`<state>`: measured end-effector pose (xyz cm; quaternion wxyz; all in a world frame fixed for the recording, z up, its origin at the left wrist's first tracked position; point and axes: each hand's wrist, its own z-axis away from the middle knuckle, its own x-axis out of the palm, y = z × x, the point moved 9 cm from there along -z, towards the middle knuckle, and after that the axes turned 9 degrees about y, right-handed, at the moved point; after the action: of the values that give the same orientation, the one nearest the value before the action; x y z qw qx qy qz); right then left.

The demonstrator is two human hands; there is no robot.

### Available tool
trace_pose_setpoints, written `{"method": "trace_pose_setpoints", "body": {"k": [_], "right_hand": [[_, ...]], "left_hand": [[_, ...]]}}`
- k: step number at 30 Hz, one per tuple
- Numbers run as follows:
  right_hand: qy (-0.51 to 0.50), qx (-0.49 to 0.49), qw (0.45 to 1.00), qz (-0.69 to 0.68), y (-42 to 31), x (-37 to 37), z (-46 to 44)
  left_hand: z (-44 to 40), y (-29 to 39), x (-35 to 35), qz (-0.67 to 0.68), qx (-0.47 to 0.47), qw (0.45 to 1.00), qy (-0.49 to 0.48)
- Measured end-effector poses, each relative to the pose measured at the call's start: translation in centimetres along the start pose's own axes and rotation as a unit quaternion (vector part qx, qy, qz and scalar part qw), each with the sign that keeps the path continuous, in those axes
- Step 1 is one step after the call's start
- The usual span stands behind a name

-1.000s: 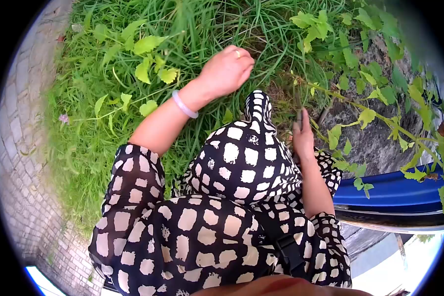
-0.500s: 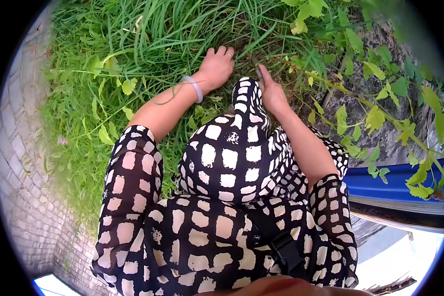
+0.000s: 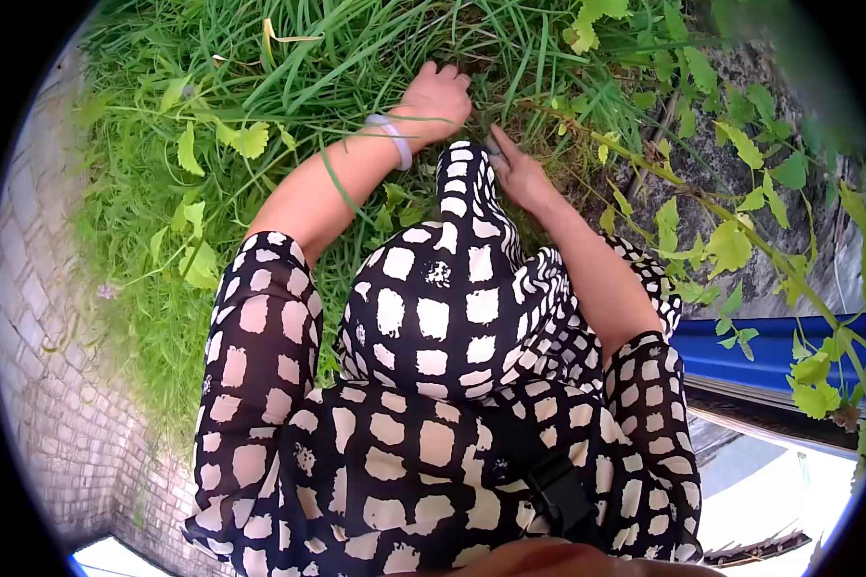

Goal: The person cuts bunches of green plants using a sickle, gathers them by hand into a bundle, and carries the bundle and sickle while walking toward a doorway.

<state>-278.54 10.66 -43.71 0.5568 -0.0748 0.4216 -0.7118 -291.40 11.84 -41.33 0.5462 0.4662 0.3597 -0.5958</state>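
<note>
Cut off at left by the round dark edge of the view: brick paving (image 3: 43,317), blurred toward its far side. Small and unclear against the green, a pinkish flower (image 3: 109,290). More to the right, bare arm (image 3: 303,207) with a pale bracelet (image 3: 400,142), crossed by a long blade (image 3: 340,185). Above, long grass (image 3: 356,43), with roots hidden under the mixed leaves. At its lower edge, left grip (image 3: 438,101), with fingers bent down and tips not clearly seen; cannot tell if pinching any blade. Just beside, past the raised end of patterned cloth (image 3: 433,308), right grip (image 3: 526,181), with one finger stretched toward the grass and the others folded, partly hidden; next to them a greyish thing (image 3: 494,149), too small to name, so cannot tell whether held.

As for the surface, outdoors: dense green in the middle, then brownish ground (image 3: 566,171), then rough grey stone (image 3: 765,298), partly covered by a leafy stem (image 3: 728,247). Below the stone, a blue panel (image 3: 770,351), cut by the edge; lower, white glare, too bright to read.
</note>
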Motion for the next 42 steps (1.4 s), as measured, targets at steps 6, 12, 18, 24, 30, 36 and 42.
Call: {"method": "trace_pose_setpoints", "body": {"k": [6, 12, 18, 24, 30, 36, 42], "right_hand": [[0.016, -0.007, 1.0, -0.012, 1.6, -0.4, 3.3], [-0.021, -0.014, 0.998, 0.052, 0.1, 0.3, 0.8], [0.029, 0.047, 0.996, 0.069, 0.2, -1.4, 1.7], [0.139, -0.054, 0.988, 0.027, -2.5, -3.2, 3.1], [0.109, -0.042, 0.991, 0.07, -3.8, -2.2, 1.0], [-0.017, -0.033, 0.982, 0.187, -2.9, 0.1, 1.8], [0.05, 0.003, 0.994, 0.096, -3.3, -0.5, 1.6]], "left_hand": [[2.1, -1.6, -0.3, 0.067, -0.01, 0.996, 0.051], [2.9, -5.6, -0.8, 0.278, -0.124, 0.952, 0.015], [12.6, -11.8, 1.4, 0.639, -0.38, 0.666, 0.059], [11.7, -9.3, 0.4, 0.559, -0.376, 0.716, 0.179], [7.6, -9.0, -7.0, 0.418, -0.23, 0.805, 0.354], [2.2, -9.4, -0.1, 0.193, -0.226, 0.955, -0.004], [5.7, -8.8, 3.2, 0.162, -0.34, 0.909, -0.176]]}}
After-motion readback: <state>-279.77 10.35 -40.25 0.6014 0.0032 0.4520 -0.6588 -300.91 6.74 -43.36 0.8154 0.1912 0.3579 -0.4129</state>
